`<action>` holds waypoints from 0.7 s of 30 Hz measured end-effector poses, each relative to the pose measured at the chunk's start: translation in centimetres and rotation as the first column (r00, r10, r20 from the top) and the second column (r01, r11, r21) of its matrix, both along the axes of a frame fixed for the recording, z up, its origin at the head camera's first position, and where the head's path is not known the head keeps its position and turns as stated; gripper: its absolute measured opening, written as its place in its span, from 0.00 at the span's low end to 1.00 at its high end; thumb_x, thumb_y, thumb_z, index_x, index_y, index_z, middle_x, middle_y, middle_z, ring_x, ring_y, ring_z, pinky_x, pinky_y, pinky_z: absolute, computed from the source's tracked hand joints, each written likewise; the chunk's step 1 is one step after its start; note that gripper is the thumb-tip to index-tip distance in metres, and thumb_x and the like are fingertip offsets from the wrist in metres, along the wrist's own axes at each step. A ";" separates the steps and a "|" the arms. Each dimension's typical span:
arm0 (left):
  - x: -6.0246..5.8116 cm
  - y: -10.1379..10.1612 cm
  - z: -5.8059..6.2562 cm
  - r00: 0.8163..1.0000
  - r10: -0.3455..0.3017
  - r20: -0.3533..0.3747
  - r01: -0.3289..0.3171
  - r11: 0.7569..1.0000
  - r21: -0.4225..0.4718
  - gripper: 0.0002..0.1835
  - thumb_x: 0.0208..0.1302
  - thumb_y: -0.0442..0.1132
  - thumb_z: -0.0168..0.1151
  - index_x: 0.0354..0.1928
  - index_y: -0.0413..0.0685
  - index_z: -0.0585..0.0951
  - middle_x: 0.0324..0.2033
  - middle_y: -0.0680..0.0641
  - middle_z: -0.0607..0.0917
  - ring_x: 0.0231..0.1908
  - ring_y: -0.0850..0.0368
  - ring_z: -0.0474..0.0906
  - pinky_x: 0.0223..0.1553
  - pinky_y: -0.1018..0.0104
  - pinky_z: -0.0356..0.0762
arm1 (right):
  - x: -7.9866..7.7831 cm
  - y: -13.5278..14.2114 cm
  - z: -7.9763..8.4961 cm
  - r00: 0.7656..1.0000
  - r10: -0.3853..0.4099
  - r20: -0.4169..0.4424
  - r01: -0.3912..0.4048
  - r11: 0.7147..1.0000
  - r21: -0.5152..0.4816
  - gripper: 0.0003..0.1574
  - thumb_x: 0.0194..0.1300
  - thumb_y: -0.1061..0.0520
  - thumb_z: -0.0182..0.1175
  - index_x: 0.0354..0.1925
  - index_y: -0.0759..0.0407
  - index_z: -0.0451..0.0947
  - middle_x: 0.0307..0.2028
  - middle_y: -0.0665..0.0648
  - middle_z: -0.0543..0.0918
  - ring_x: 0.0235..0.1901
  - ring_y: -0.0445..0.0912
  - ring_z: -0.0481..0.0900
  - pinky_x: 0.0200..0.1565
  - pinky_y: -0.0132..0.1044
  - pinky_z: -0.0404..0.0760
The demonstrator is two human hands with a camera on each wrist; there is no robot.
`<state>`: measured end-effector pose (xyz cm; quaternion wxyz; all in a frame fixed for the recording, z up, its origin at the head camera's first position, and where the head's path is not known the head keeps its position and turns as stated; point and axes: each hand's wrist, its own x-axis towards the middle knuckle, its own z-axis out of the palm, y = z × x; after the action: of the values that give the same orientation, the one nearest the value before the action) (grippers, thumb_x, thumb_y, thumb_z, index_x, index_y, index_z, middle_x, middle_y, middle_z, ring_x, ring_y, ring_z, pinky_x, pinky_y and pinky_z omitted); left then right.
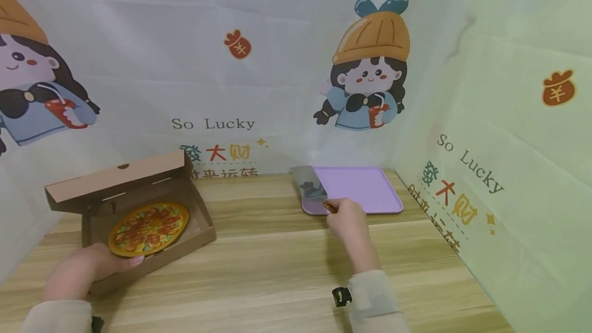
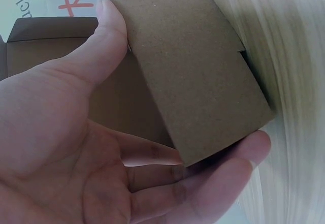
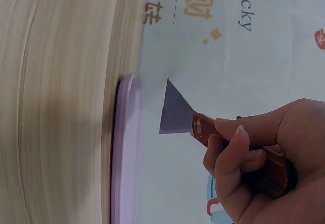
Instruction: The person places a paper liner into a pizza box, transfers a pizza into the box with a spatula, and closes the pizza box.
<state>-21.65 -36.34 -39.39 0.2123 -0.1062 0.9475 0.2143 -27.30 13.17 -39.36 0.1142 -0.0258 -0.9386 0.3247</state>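
Observation:
In the head view, an opened cardboard pizza box [image 1: 203, 215] stands at the left with its lid tipped up. A round pizza [image 1: 150, 227] lies in it, its near edge overlapping the front wall in this view. My left hand [image 1: 99, 263] grips the box's near left corner; in the left wrist view the thumb lies at the top edge of the cardboard wall [image 2: 188, 71] and the fingers reach underneath. My right hand [image 1: 349, 225] holds a spatula [image 3: 175, 112] by its wooden handle. The wide metal blade hangs over the left part of a purple tray [image 1: 365, 189].
A wood-grain table [image 1: 259, 261] lies under everything. A printed cloth backdrop [image 1: 277, 66] rises right behind the tray and box, and another cloth side [image 1: 522, 168] stands along the right edge.

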 end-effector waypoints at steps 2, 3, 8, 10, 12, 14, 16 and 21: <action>0.1 0.0 0.0 1.000 0.007 0.002 -0.007 1.000 0.010 0.63 0.67 0.74 0.62 0.59 0.06 0.62 0.52 0.14 0.75 0.49 0.28 0.80 0.48 0.42 0.87 | 0.1 0.3 -0.1 1.000 -0.006 -0.005 0.006 1.000 0.003 0.27 0.58 0.67 0.60 0.53 0.53 0.92 0.51 0.63 0.92 0.47 0.59 0.87 0.49 0.54 0.86; 0.1 0.0 0.0 1.000 0.009 0.002 -0.009 1.000 0.016 0.63 0.67 0.74 0.62 0.59 0.06 0.62 0.52 0.14 0.75 0.49 0.28 0.80 0.47 0.42 0.87 | 0.1 0.5 -0.2 1.000 -0.008 -0.006 0.008 1.000 0.006 0.27 0.58 0.67 0.59 0.53 0.53 0.92 0.51 0.63 0.92 0.45 0.58 0.86 0.48 0.54 0.86; 0.1 0.2 0.1 1.000 0.028 0.007 -0.028 0.999 0.034 0.63 0.68 0.73 0.62 0.59 0.05 0.61 0.52 0.13 0.74 0.48 0.29 0.80 0.45 0.45 0.88 | 0.3 1.5 -0.3 1.000 -0.016 -0.008 0.016 1.000 0.023 0.27 0.57 0.67 0.59 0.53 0.55 0.91 0.50 0.65 0.92 0.43 0.58 0.85 0.49 0.56 0.86; 0.1 0.2 0.0 1.000 0.027 0.008 -0.028 0.999 0.023 0.63 0.68 0.73 0.62 0.59 0.05 0.61 0.52 0.13 0.74 0.48 0.28 0.80 0.46 0.44 0.88 | 0.3 1.9 -0.3 1.000 -0.019 -0.013 0.019 0.999 0.032 0.28 0.57 0.67 0.58 0.53 0.56 0.91 0.50 0.64 0.92 0.43 0.58 0.85 0.50 0.57 0.86; 0.1 0.2 0.0 1.000 0.023 0.008 -0.023 1.000 0.008 0.63 0.68 0.73 0.62 0.58 0.05 0.62 0.51 0.14 0.75 0.48 0.28 0.80 0.48 0.43 0.87 | 0.4 2.3 -0.2 0.999 -0.023 -0.023 0.024 0.999 0.040 0.27 0.58 0.67 0.58 0.53 0.56 0.91 0.48 0.64 0.93 0.42 0.58 0.85 0.50 0.58 0.86; 0.0 0.2 0.0 1.000 0.023 0.008 -0.023 1.000 -0.001 0.62 0.68 0.73 0.62 0.58 0.05 0.62 0.51 0.14 0.76 0.48 0.28 0.80 0.48 0.43 0.87 | 0.5 2.7 -0.1 0.999 -0.025 -0.035 0.027 0.999 0.046 0.27 0.58 0.68 0.58 0.53 0.57 0.91 0.47 0.64 0.93 0.42 0.58 0.85 0.49 0.58 0.86; -0.1 0.1 -0.1 1.000 0.028 0.010 -0.028 1.000 -0.004 0.61 0.69 0.72 0.62 0.58 0.05 0.62 0.50 0.15 0.76 0.48 0.29 0.81 0.47 0.44 0.88 | 0.6 3.1 0.1 0.999 -0.028 -0.042 0.030 0.998 0.048 0.27 0.57 0.68 0.58 0.52 0.58 0.91 0.47 0.64 0.93 0.41 0.59 0.85 0.49 0.59 0.85; -0.1 0.2 -0.1 0.999 0.039 0.011 -0.039 0.999 0.018 0.59 0.70 0.70 0.62 0.58 0.06 0.62 0.50 0.15 0.76 0.47 0.30 0.81 0.46 0.45 0.88 | 0.8 4.1 0.3 0.998 -0.044 -0.042 0.047 0.998 0.053 0.27 0.57 0.67 0.57 0.52 0.57 0.92 0.47 0.66 0.92 0.42 0.61 0.86 0.49 0.61 0.85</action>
<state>-21.75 -36.17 -39.45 0.2142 -0.1239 0.9420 0.2267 -26.53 17.23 -39.04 0.1412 -0.0376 -0.9436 0.2970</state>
